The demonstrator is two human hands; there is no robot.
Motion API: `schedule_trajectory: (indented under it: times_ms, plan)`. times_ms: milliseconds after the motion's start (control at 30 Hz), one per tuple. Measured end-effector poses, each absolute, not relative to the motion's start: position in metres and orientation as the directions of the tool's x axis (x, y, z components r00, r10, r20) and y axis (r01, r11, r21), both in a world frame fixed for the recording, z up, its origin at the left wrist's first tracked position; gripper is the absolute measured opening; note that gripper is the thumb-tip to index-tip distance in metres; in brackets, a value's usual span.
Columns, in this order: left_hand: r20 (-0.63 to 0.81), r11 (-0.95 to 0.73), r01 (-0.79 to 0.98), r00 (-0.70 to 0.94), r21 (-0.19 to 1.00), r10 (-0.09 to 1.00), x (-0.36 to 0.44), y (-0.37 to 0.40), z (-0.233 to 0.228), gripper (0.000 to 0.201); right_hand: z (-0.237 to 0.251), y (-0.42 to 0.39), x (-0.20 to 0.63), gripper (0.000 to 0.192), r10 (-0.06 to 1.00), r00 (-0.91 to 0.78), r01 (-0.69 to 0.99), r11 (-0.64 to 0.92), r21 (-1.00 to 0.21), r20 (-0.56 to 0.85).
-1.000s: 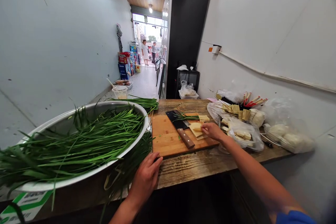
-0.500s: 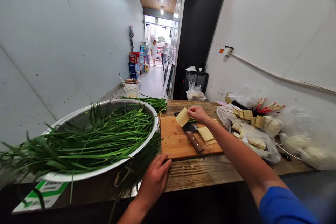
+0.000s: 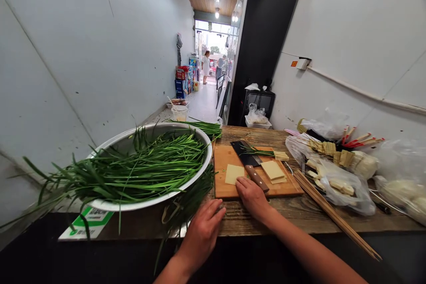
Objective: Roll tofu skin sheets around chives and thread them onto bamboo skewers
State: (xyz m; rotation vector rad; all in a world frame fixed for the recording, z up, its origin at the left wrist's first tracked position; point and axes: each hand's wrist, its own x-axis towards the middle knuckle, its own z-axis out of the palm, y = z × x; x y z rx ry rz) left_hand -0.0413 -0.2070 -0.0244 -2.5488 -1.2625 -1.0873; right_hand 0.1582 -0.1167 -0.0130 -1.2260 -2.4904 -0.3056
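A thin square tofu sheet (image 3: 234, 174) lies flat on the wooden cutting board (image 3: 221, 191). Over its near right corner rests my right hand (image 3: 253, 197), palm down, fingertips touching it. My left hand (image 3: 204, 226) is by the counter's front edge, fingers stretched and thumb apart, holding nothing. A cleaver (image 3: 254, 176) lies diagonally across the board, brown handle toward me. Right of it sits a small stack of tofu sheets (image 3: 273, 171). Behind that, a roll with chives in it (image 3: 281, 155) lies across the blade.
A large metal basin (image 3: 109, 206) heaped with chives (image 3: 159, 164) stands left of the board. Bamboo skewers (image 3: 336, 213) lie to its right, past the counter edge. Plastic bags (image 3: 361, 197) and skewered tofu pieces (image 3: 322, 147) sit farther right. Two people (image 3: 206, 66) stand by the doorway.
My right hand has come down toward me and laid the raised tofu sheet flat on the board. The view has turned slightly left, and my left hand stays near the edge.
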Motion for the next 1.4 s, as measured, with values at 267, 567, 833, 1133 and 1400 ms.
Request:
schedule_trajectory:
  times_ms: [267,567,833,1133,1400]
  plan:
    - [0.617,-0.619,0.756,0.387,0.213,0.685,-0.044,-0.221,-0.017,0.032,-0.010,-0.121,0.119,0.062,0.890,-0.386,0.905,0.416,-0.086,0.244]
    - [0.608,-0.605,0.766,0.379,0.216,0.697,-0.046,-0.229,-0.011,0.030,-0.027,-0.132,0.130,0.066,0.801,-0.525,0.818,0.568,-0.090,0.289]
    - [0.566,-0.645,0.758,0.492,0.094,0.661,-0.116,-0.224,0.086,0.034,0.026,-0.109,0.134,0.044,0.693,-0.537,0.708,0.680,-0.190,0.481]
    - [0.099,-0.305,0.940,0.321,-0.153,0.942,-0.193,-0.119,0.119,0.012,0.121,-0.067,-0.010,0.018,0.646,-0.757,0.647,0.762,-0.030,0.100]
    - [0.037,-0.273,0.952,0.281,-0.139,0.959,-0.195,-0.102,0.098,0.016,0.091,-0.059,-0.049,0.023,0.627,-0.779,0.625,0.777,0.072,-0.004]
